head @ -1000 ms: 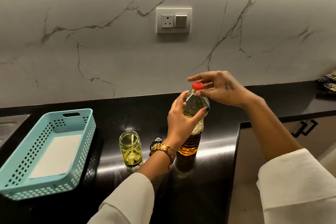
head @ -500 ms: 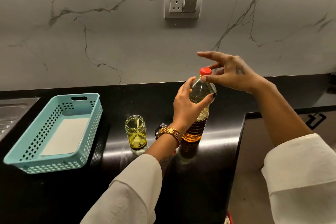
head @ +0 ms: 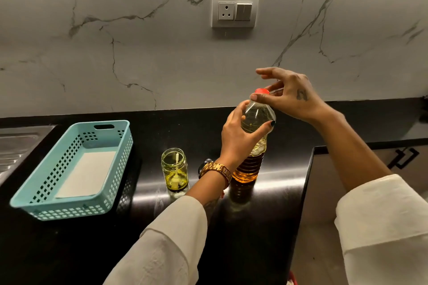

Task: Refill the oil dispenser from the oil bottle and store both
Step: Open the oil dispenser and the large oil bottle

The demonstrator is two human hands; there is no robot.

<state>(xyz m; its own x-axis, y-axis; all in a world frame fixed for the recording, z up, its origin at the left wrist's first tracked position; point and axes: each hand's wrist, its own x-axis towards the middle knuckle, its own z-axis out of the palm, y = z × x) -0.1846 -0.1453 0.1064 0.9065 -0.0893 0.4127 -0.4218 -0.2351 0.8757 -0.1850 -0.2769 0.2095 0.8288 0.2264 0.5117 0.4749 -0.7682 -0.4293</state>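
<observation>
Gripping hand: the oil bottle (head: 253, 143) is held round its shoulder by the left hand (head: 240, 139), fingers and thumb curled about the clear plastic.
Cap hand: the red cap (head: 262, 91) is pinched between thumb and a fingertip of the right hand (head: 289, 95); the other fingers are spread above it.
Bottle: stood upright on the black bench (head: 278, 183), amber oil filling its lower part.
Wrist: a gold watch (head: 216, 170) is worn on the left arm.
Dispenser: the oil dispenser (head: 174, 170), an open glass jar with a little yellow oil at the bottom, is set just left of the bottle, apart from it.
Basket: a turquoise basket (head: 76, 210) is placed further left.
Wall: a socket plate (head: 235, 10) is mounted on the marble.
</observation>
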